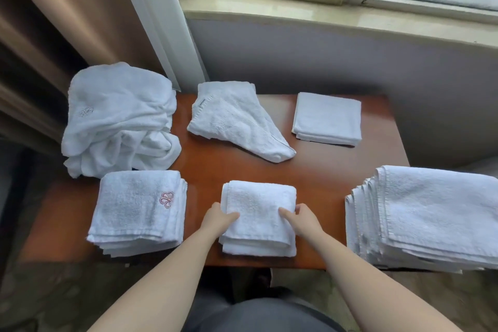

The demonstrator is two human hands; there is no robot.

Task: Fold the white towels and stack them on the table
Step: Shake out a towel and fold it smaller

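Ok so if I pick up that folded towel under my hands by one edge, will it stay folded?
Probably not. The folded towel is soft terry in loose layers, so lifted by one edge it would likely flop open. It looks light for its bulk. With the left hand and right hand at opposite sides, it should lift flat.

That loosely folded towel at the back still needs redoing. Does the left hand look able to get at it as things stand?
Probably yes. Bare table lies between the left hand and the loose towel, with nothing standing in the way. But the hand now grips the folded towel and must let go first.
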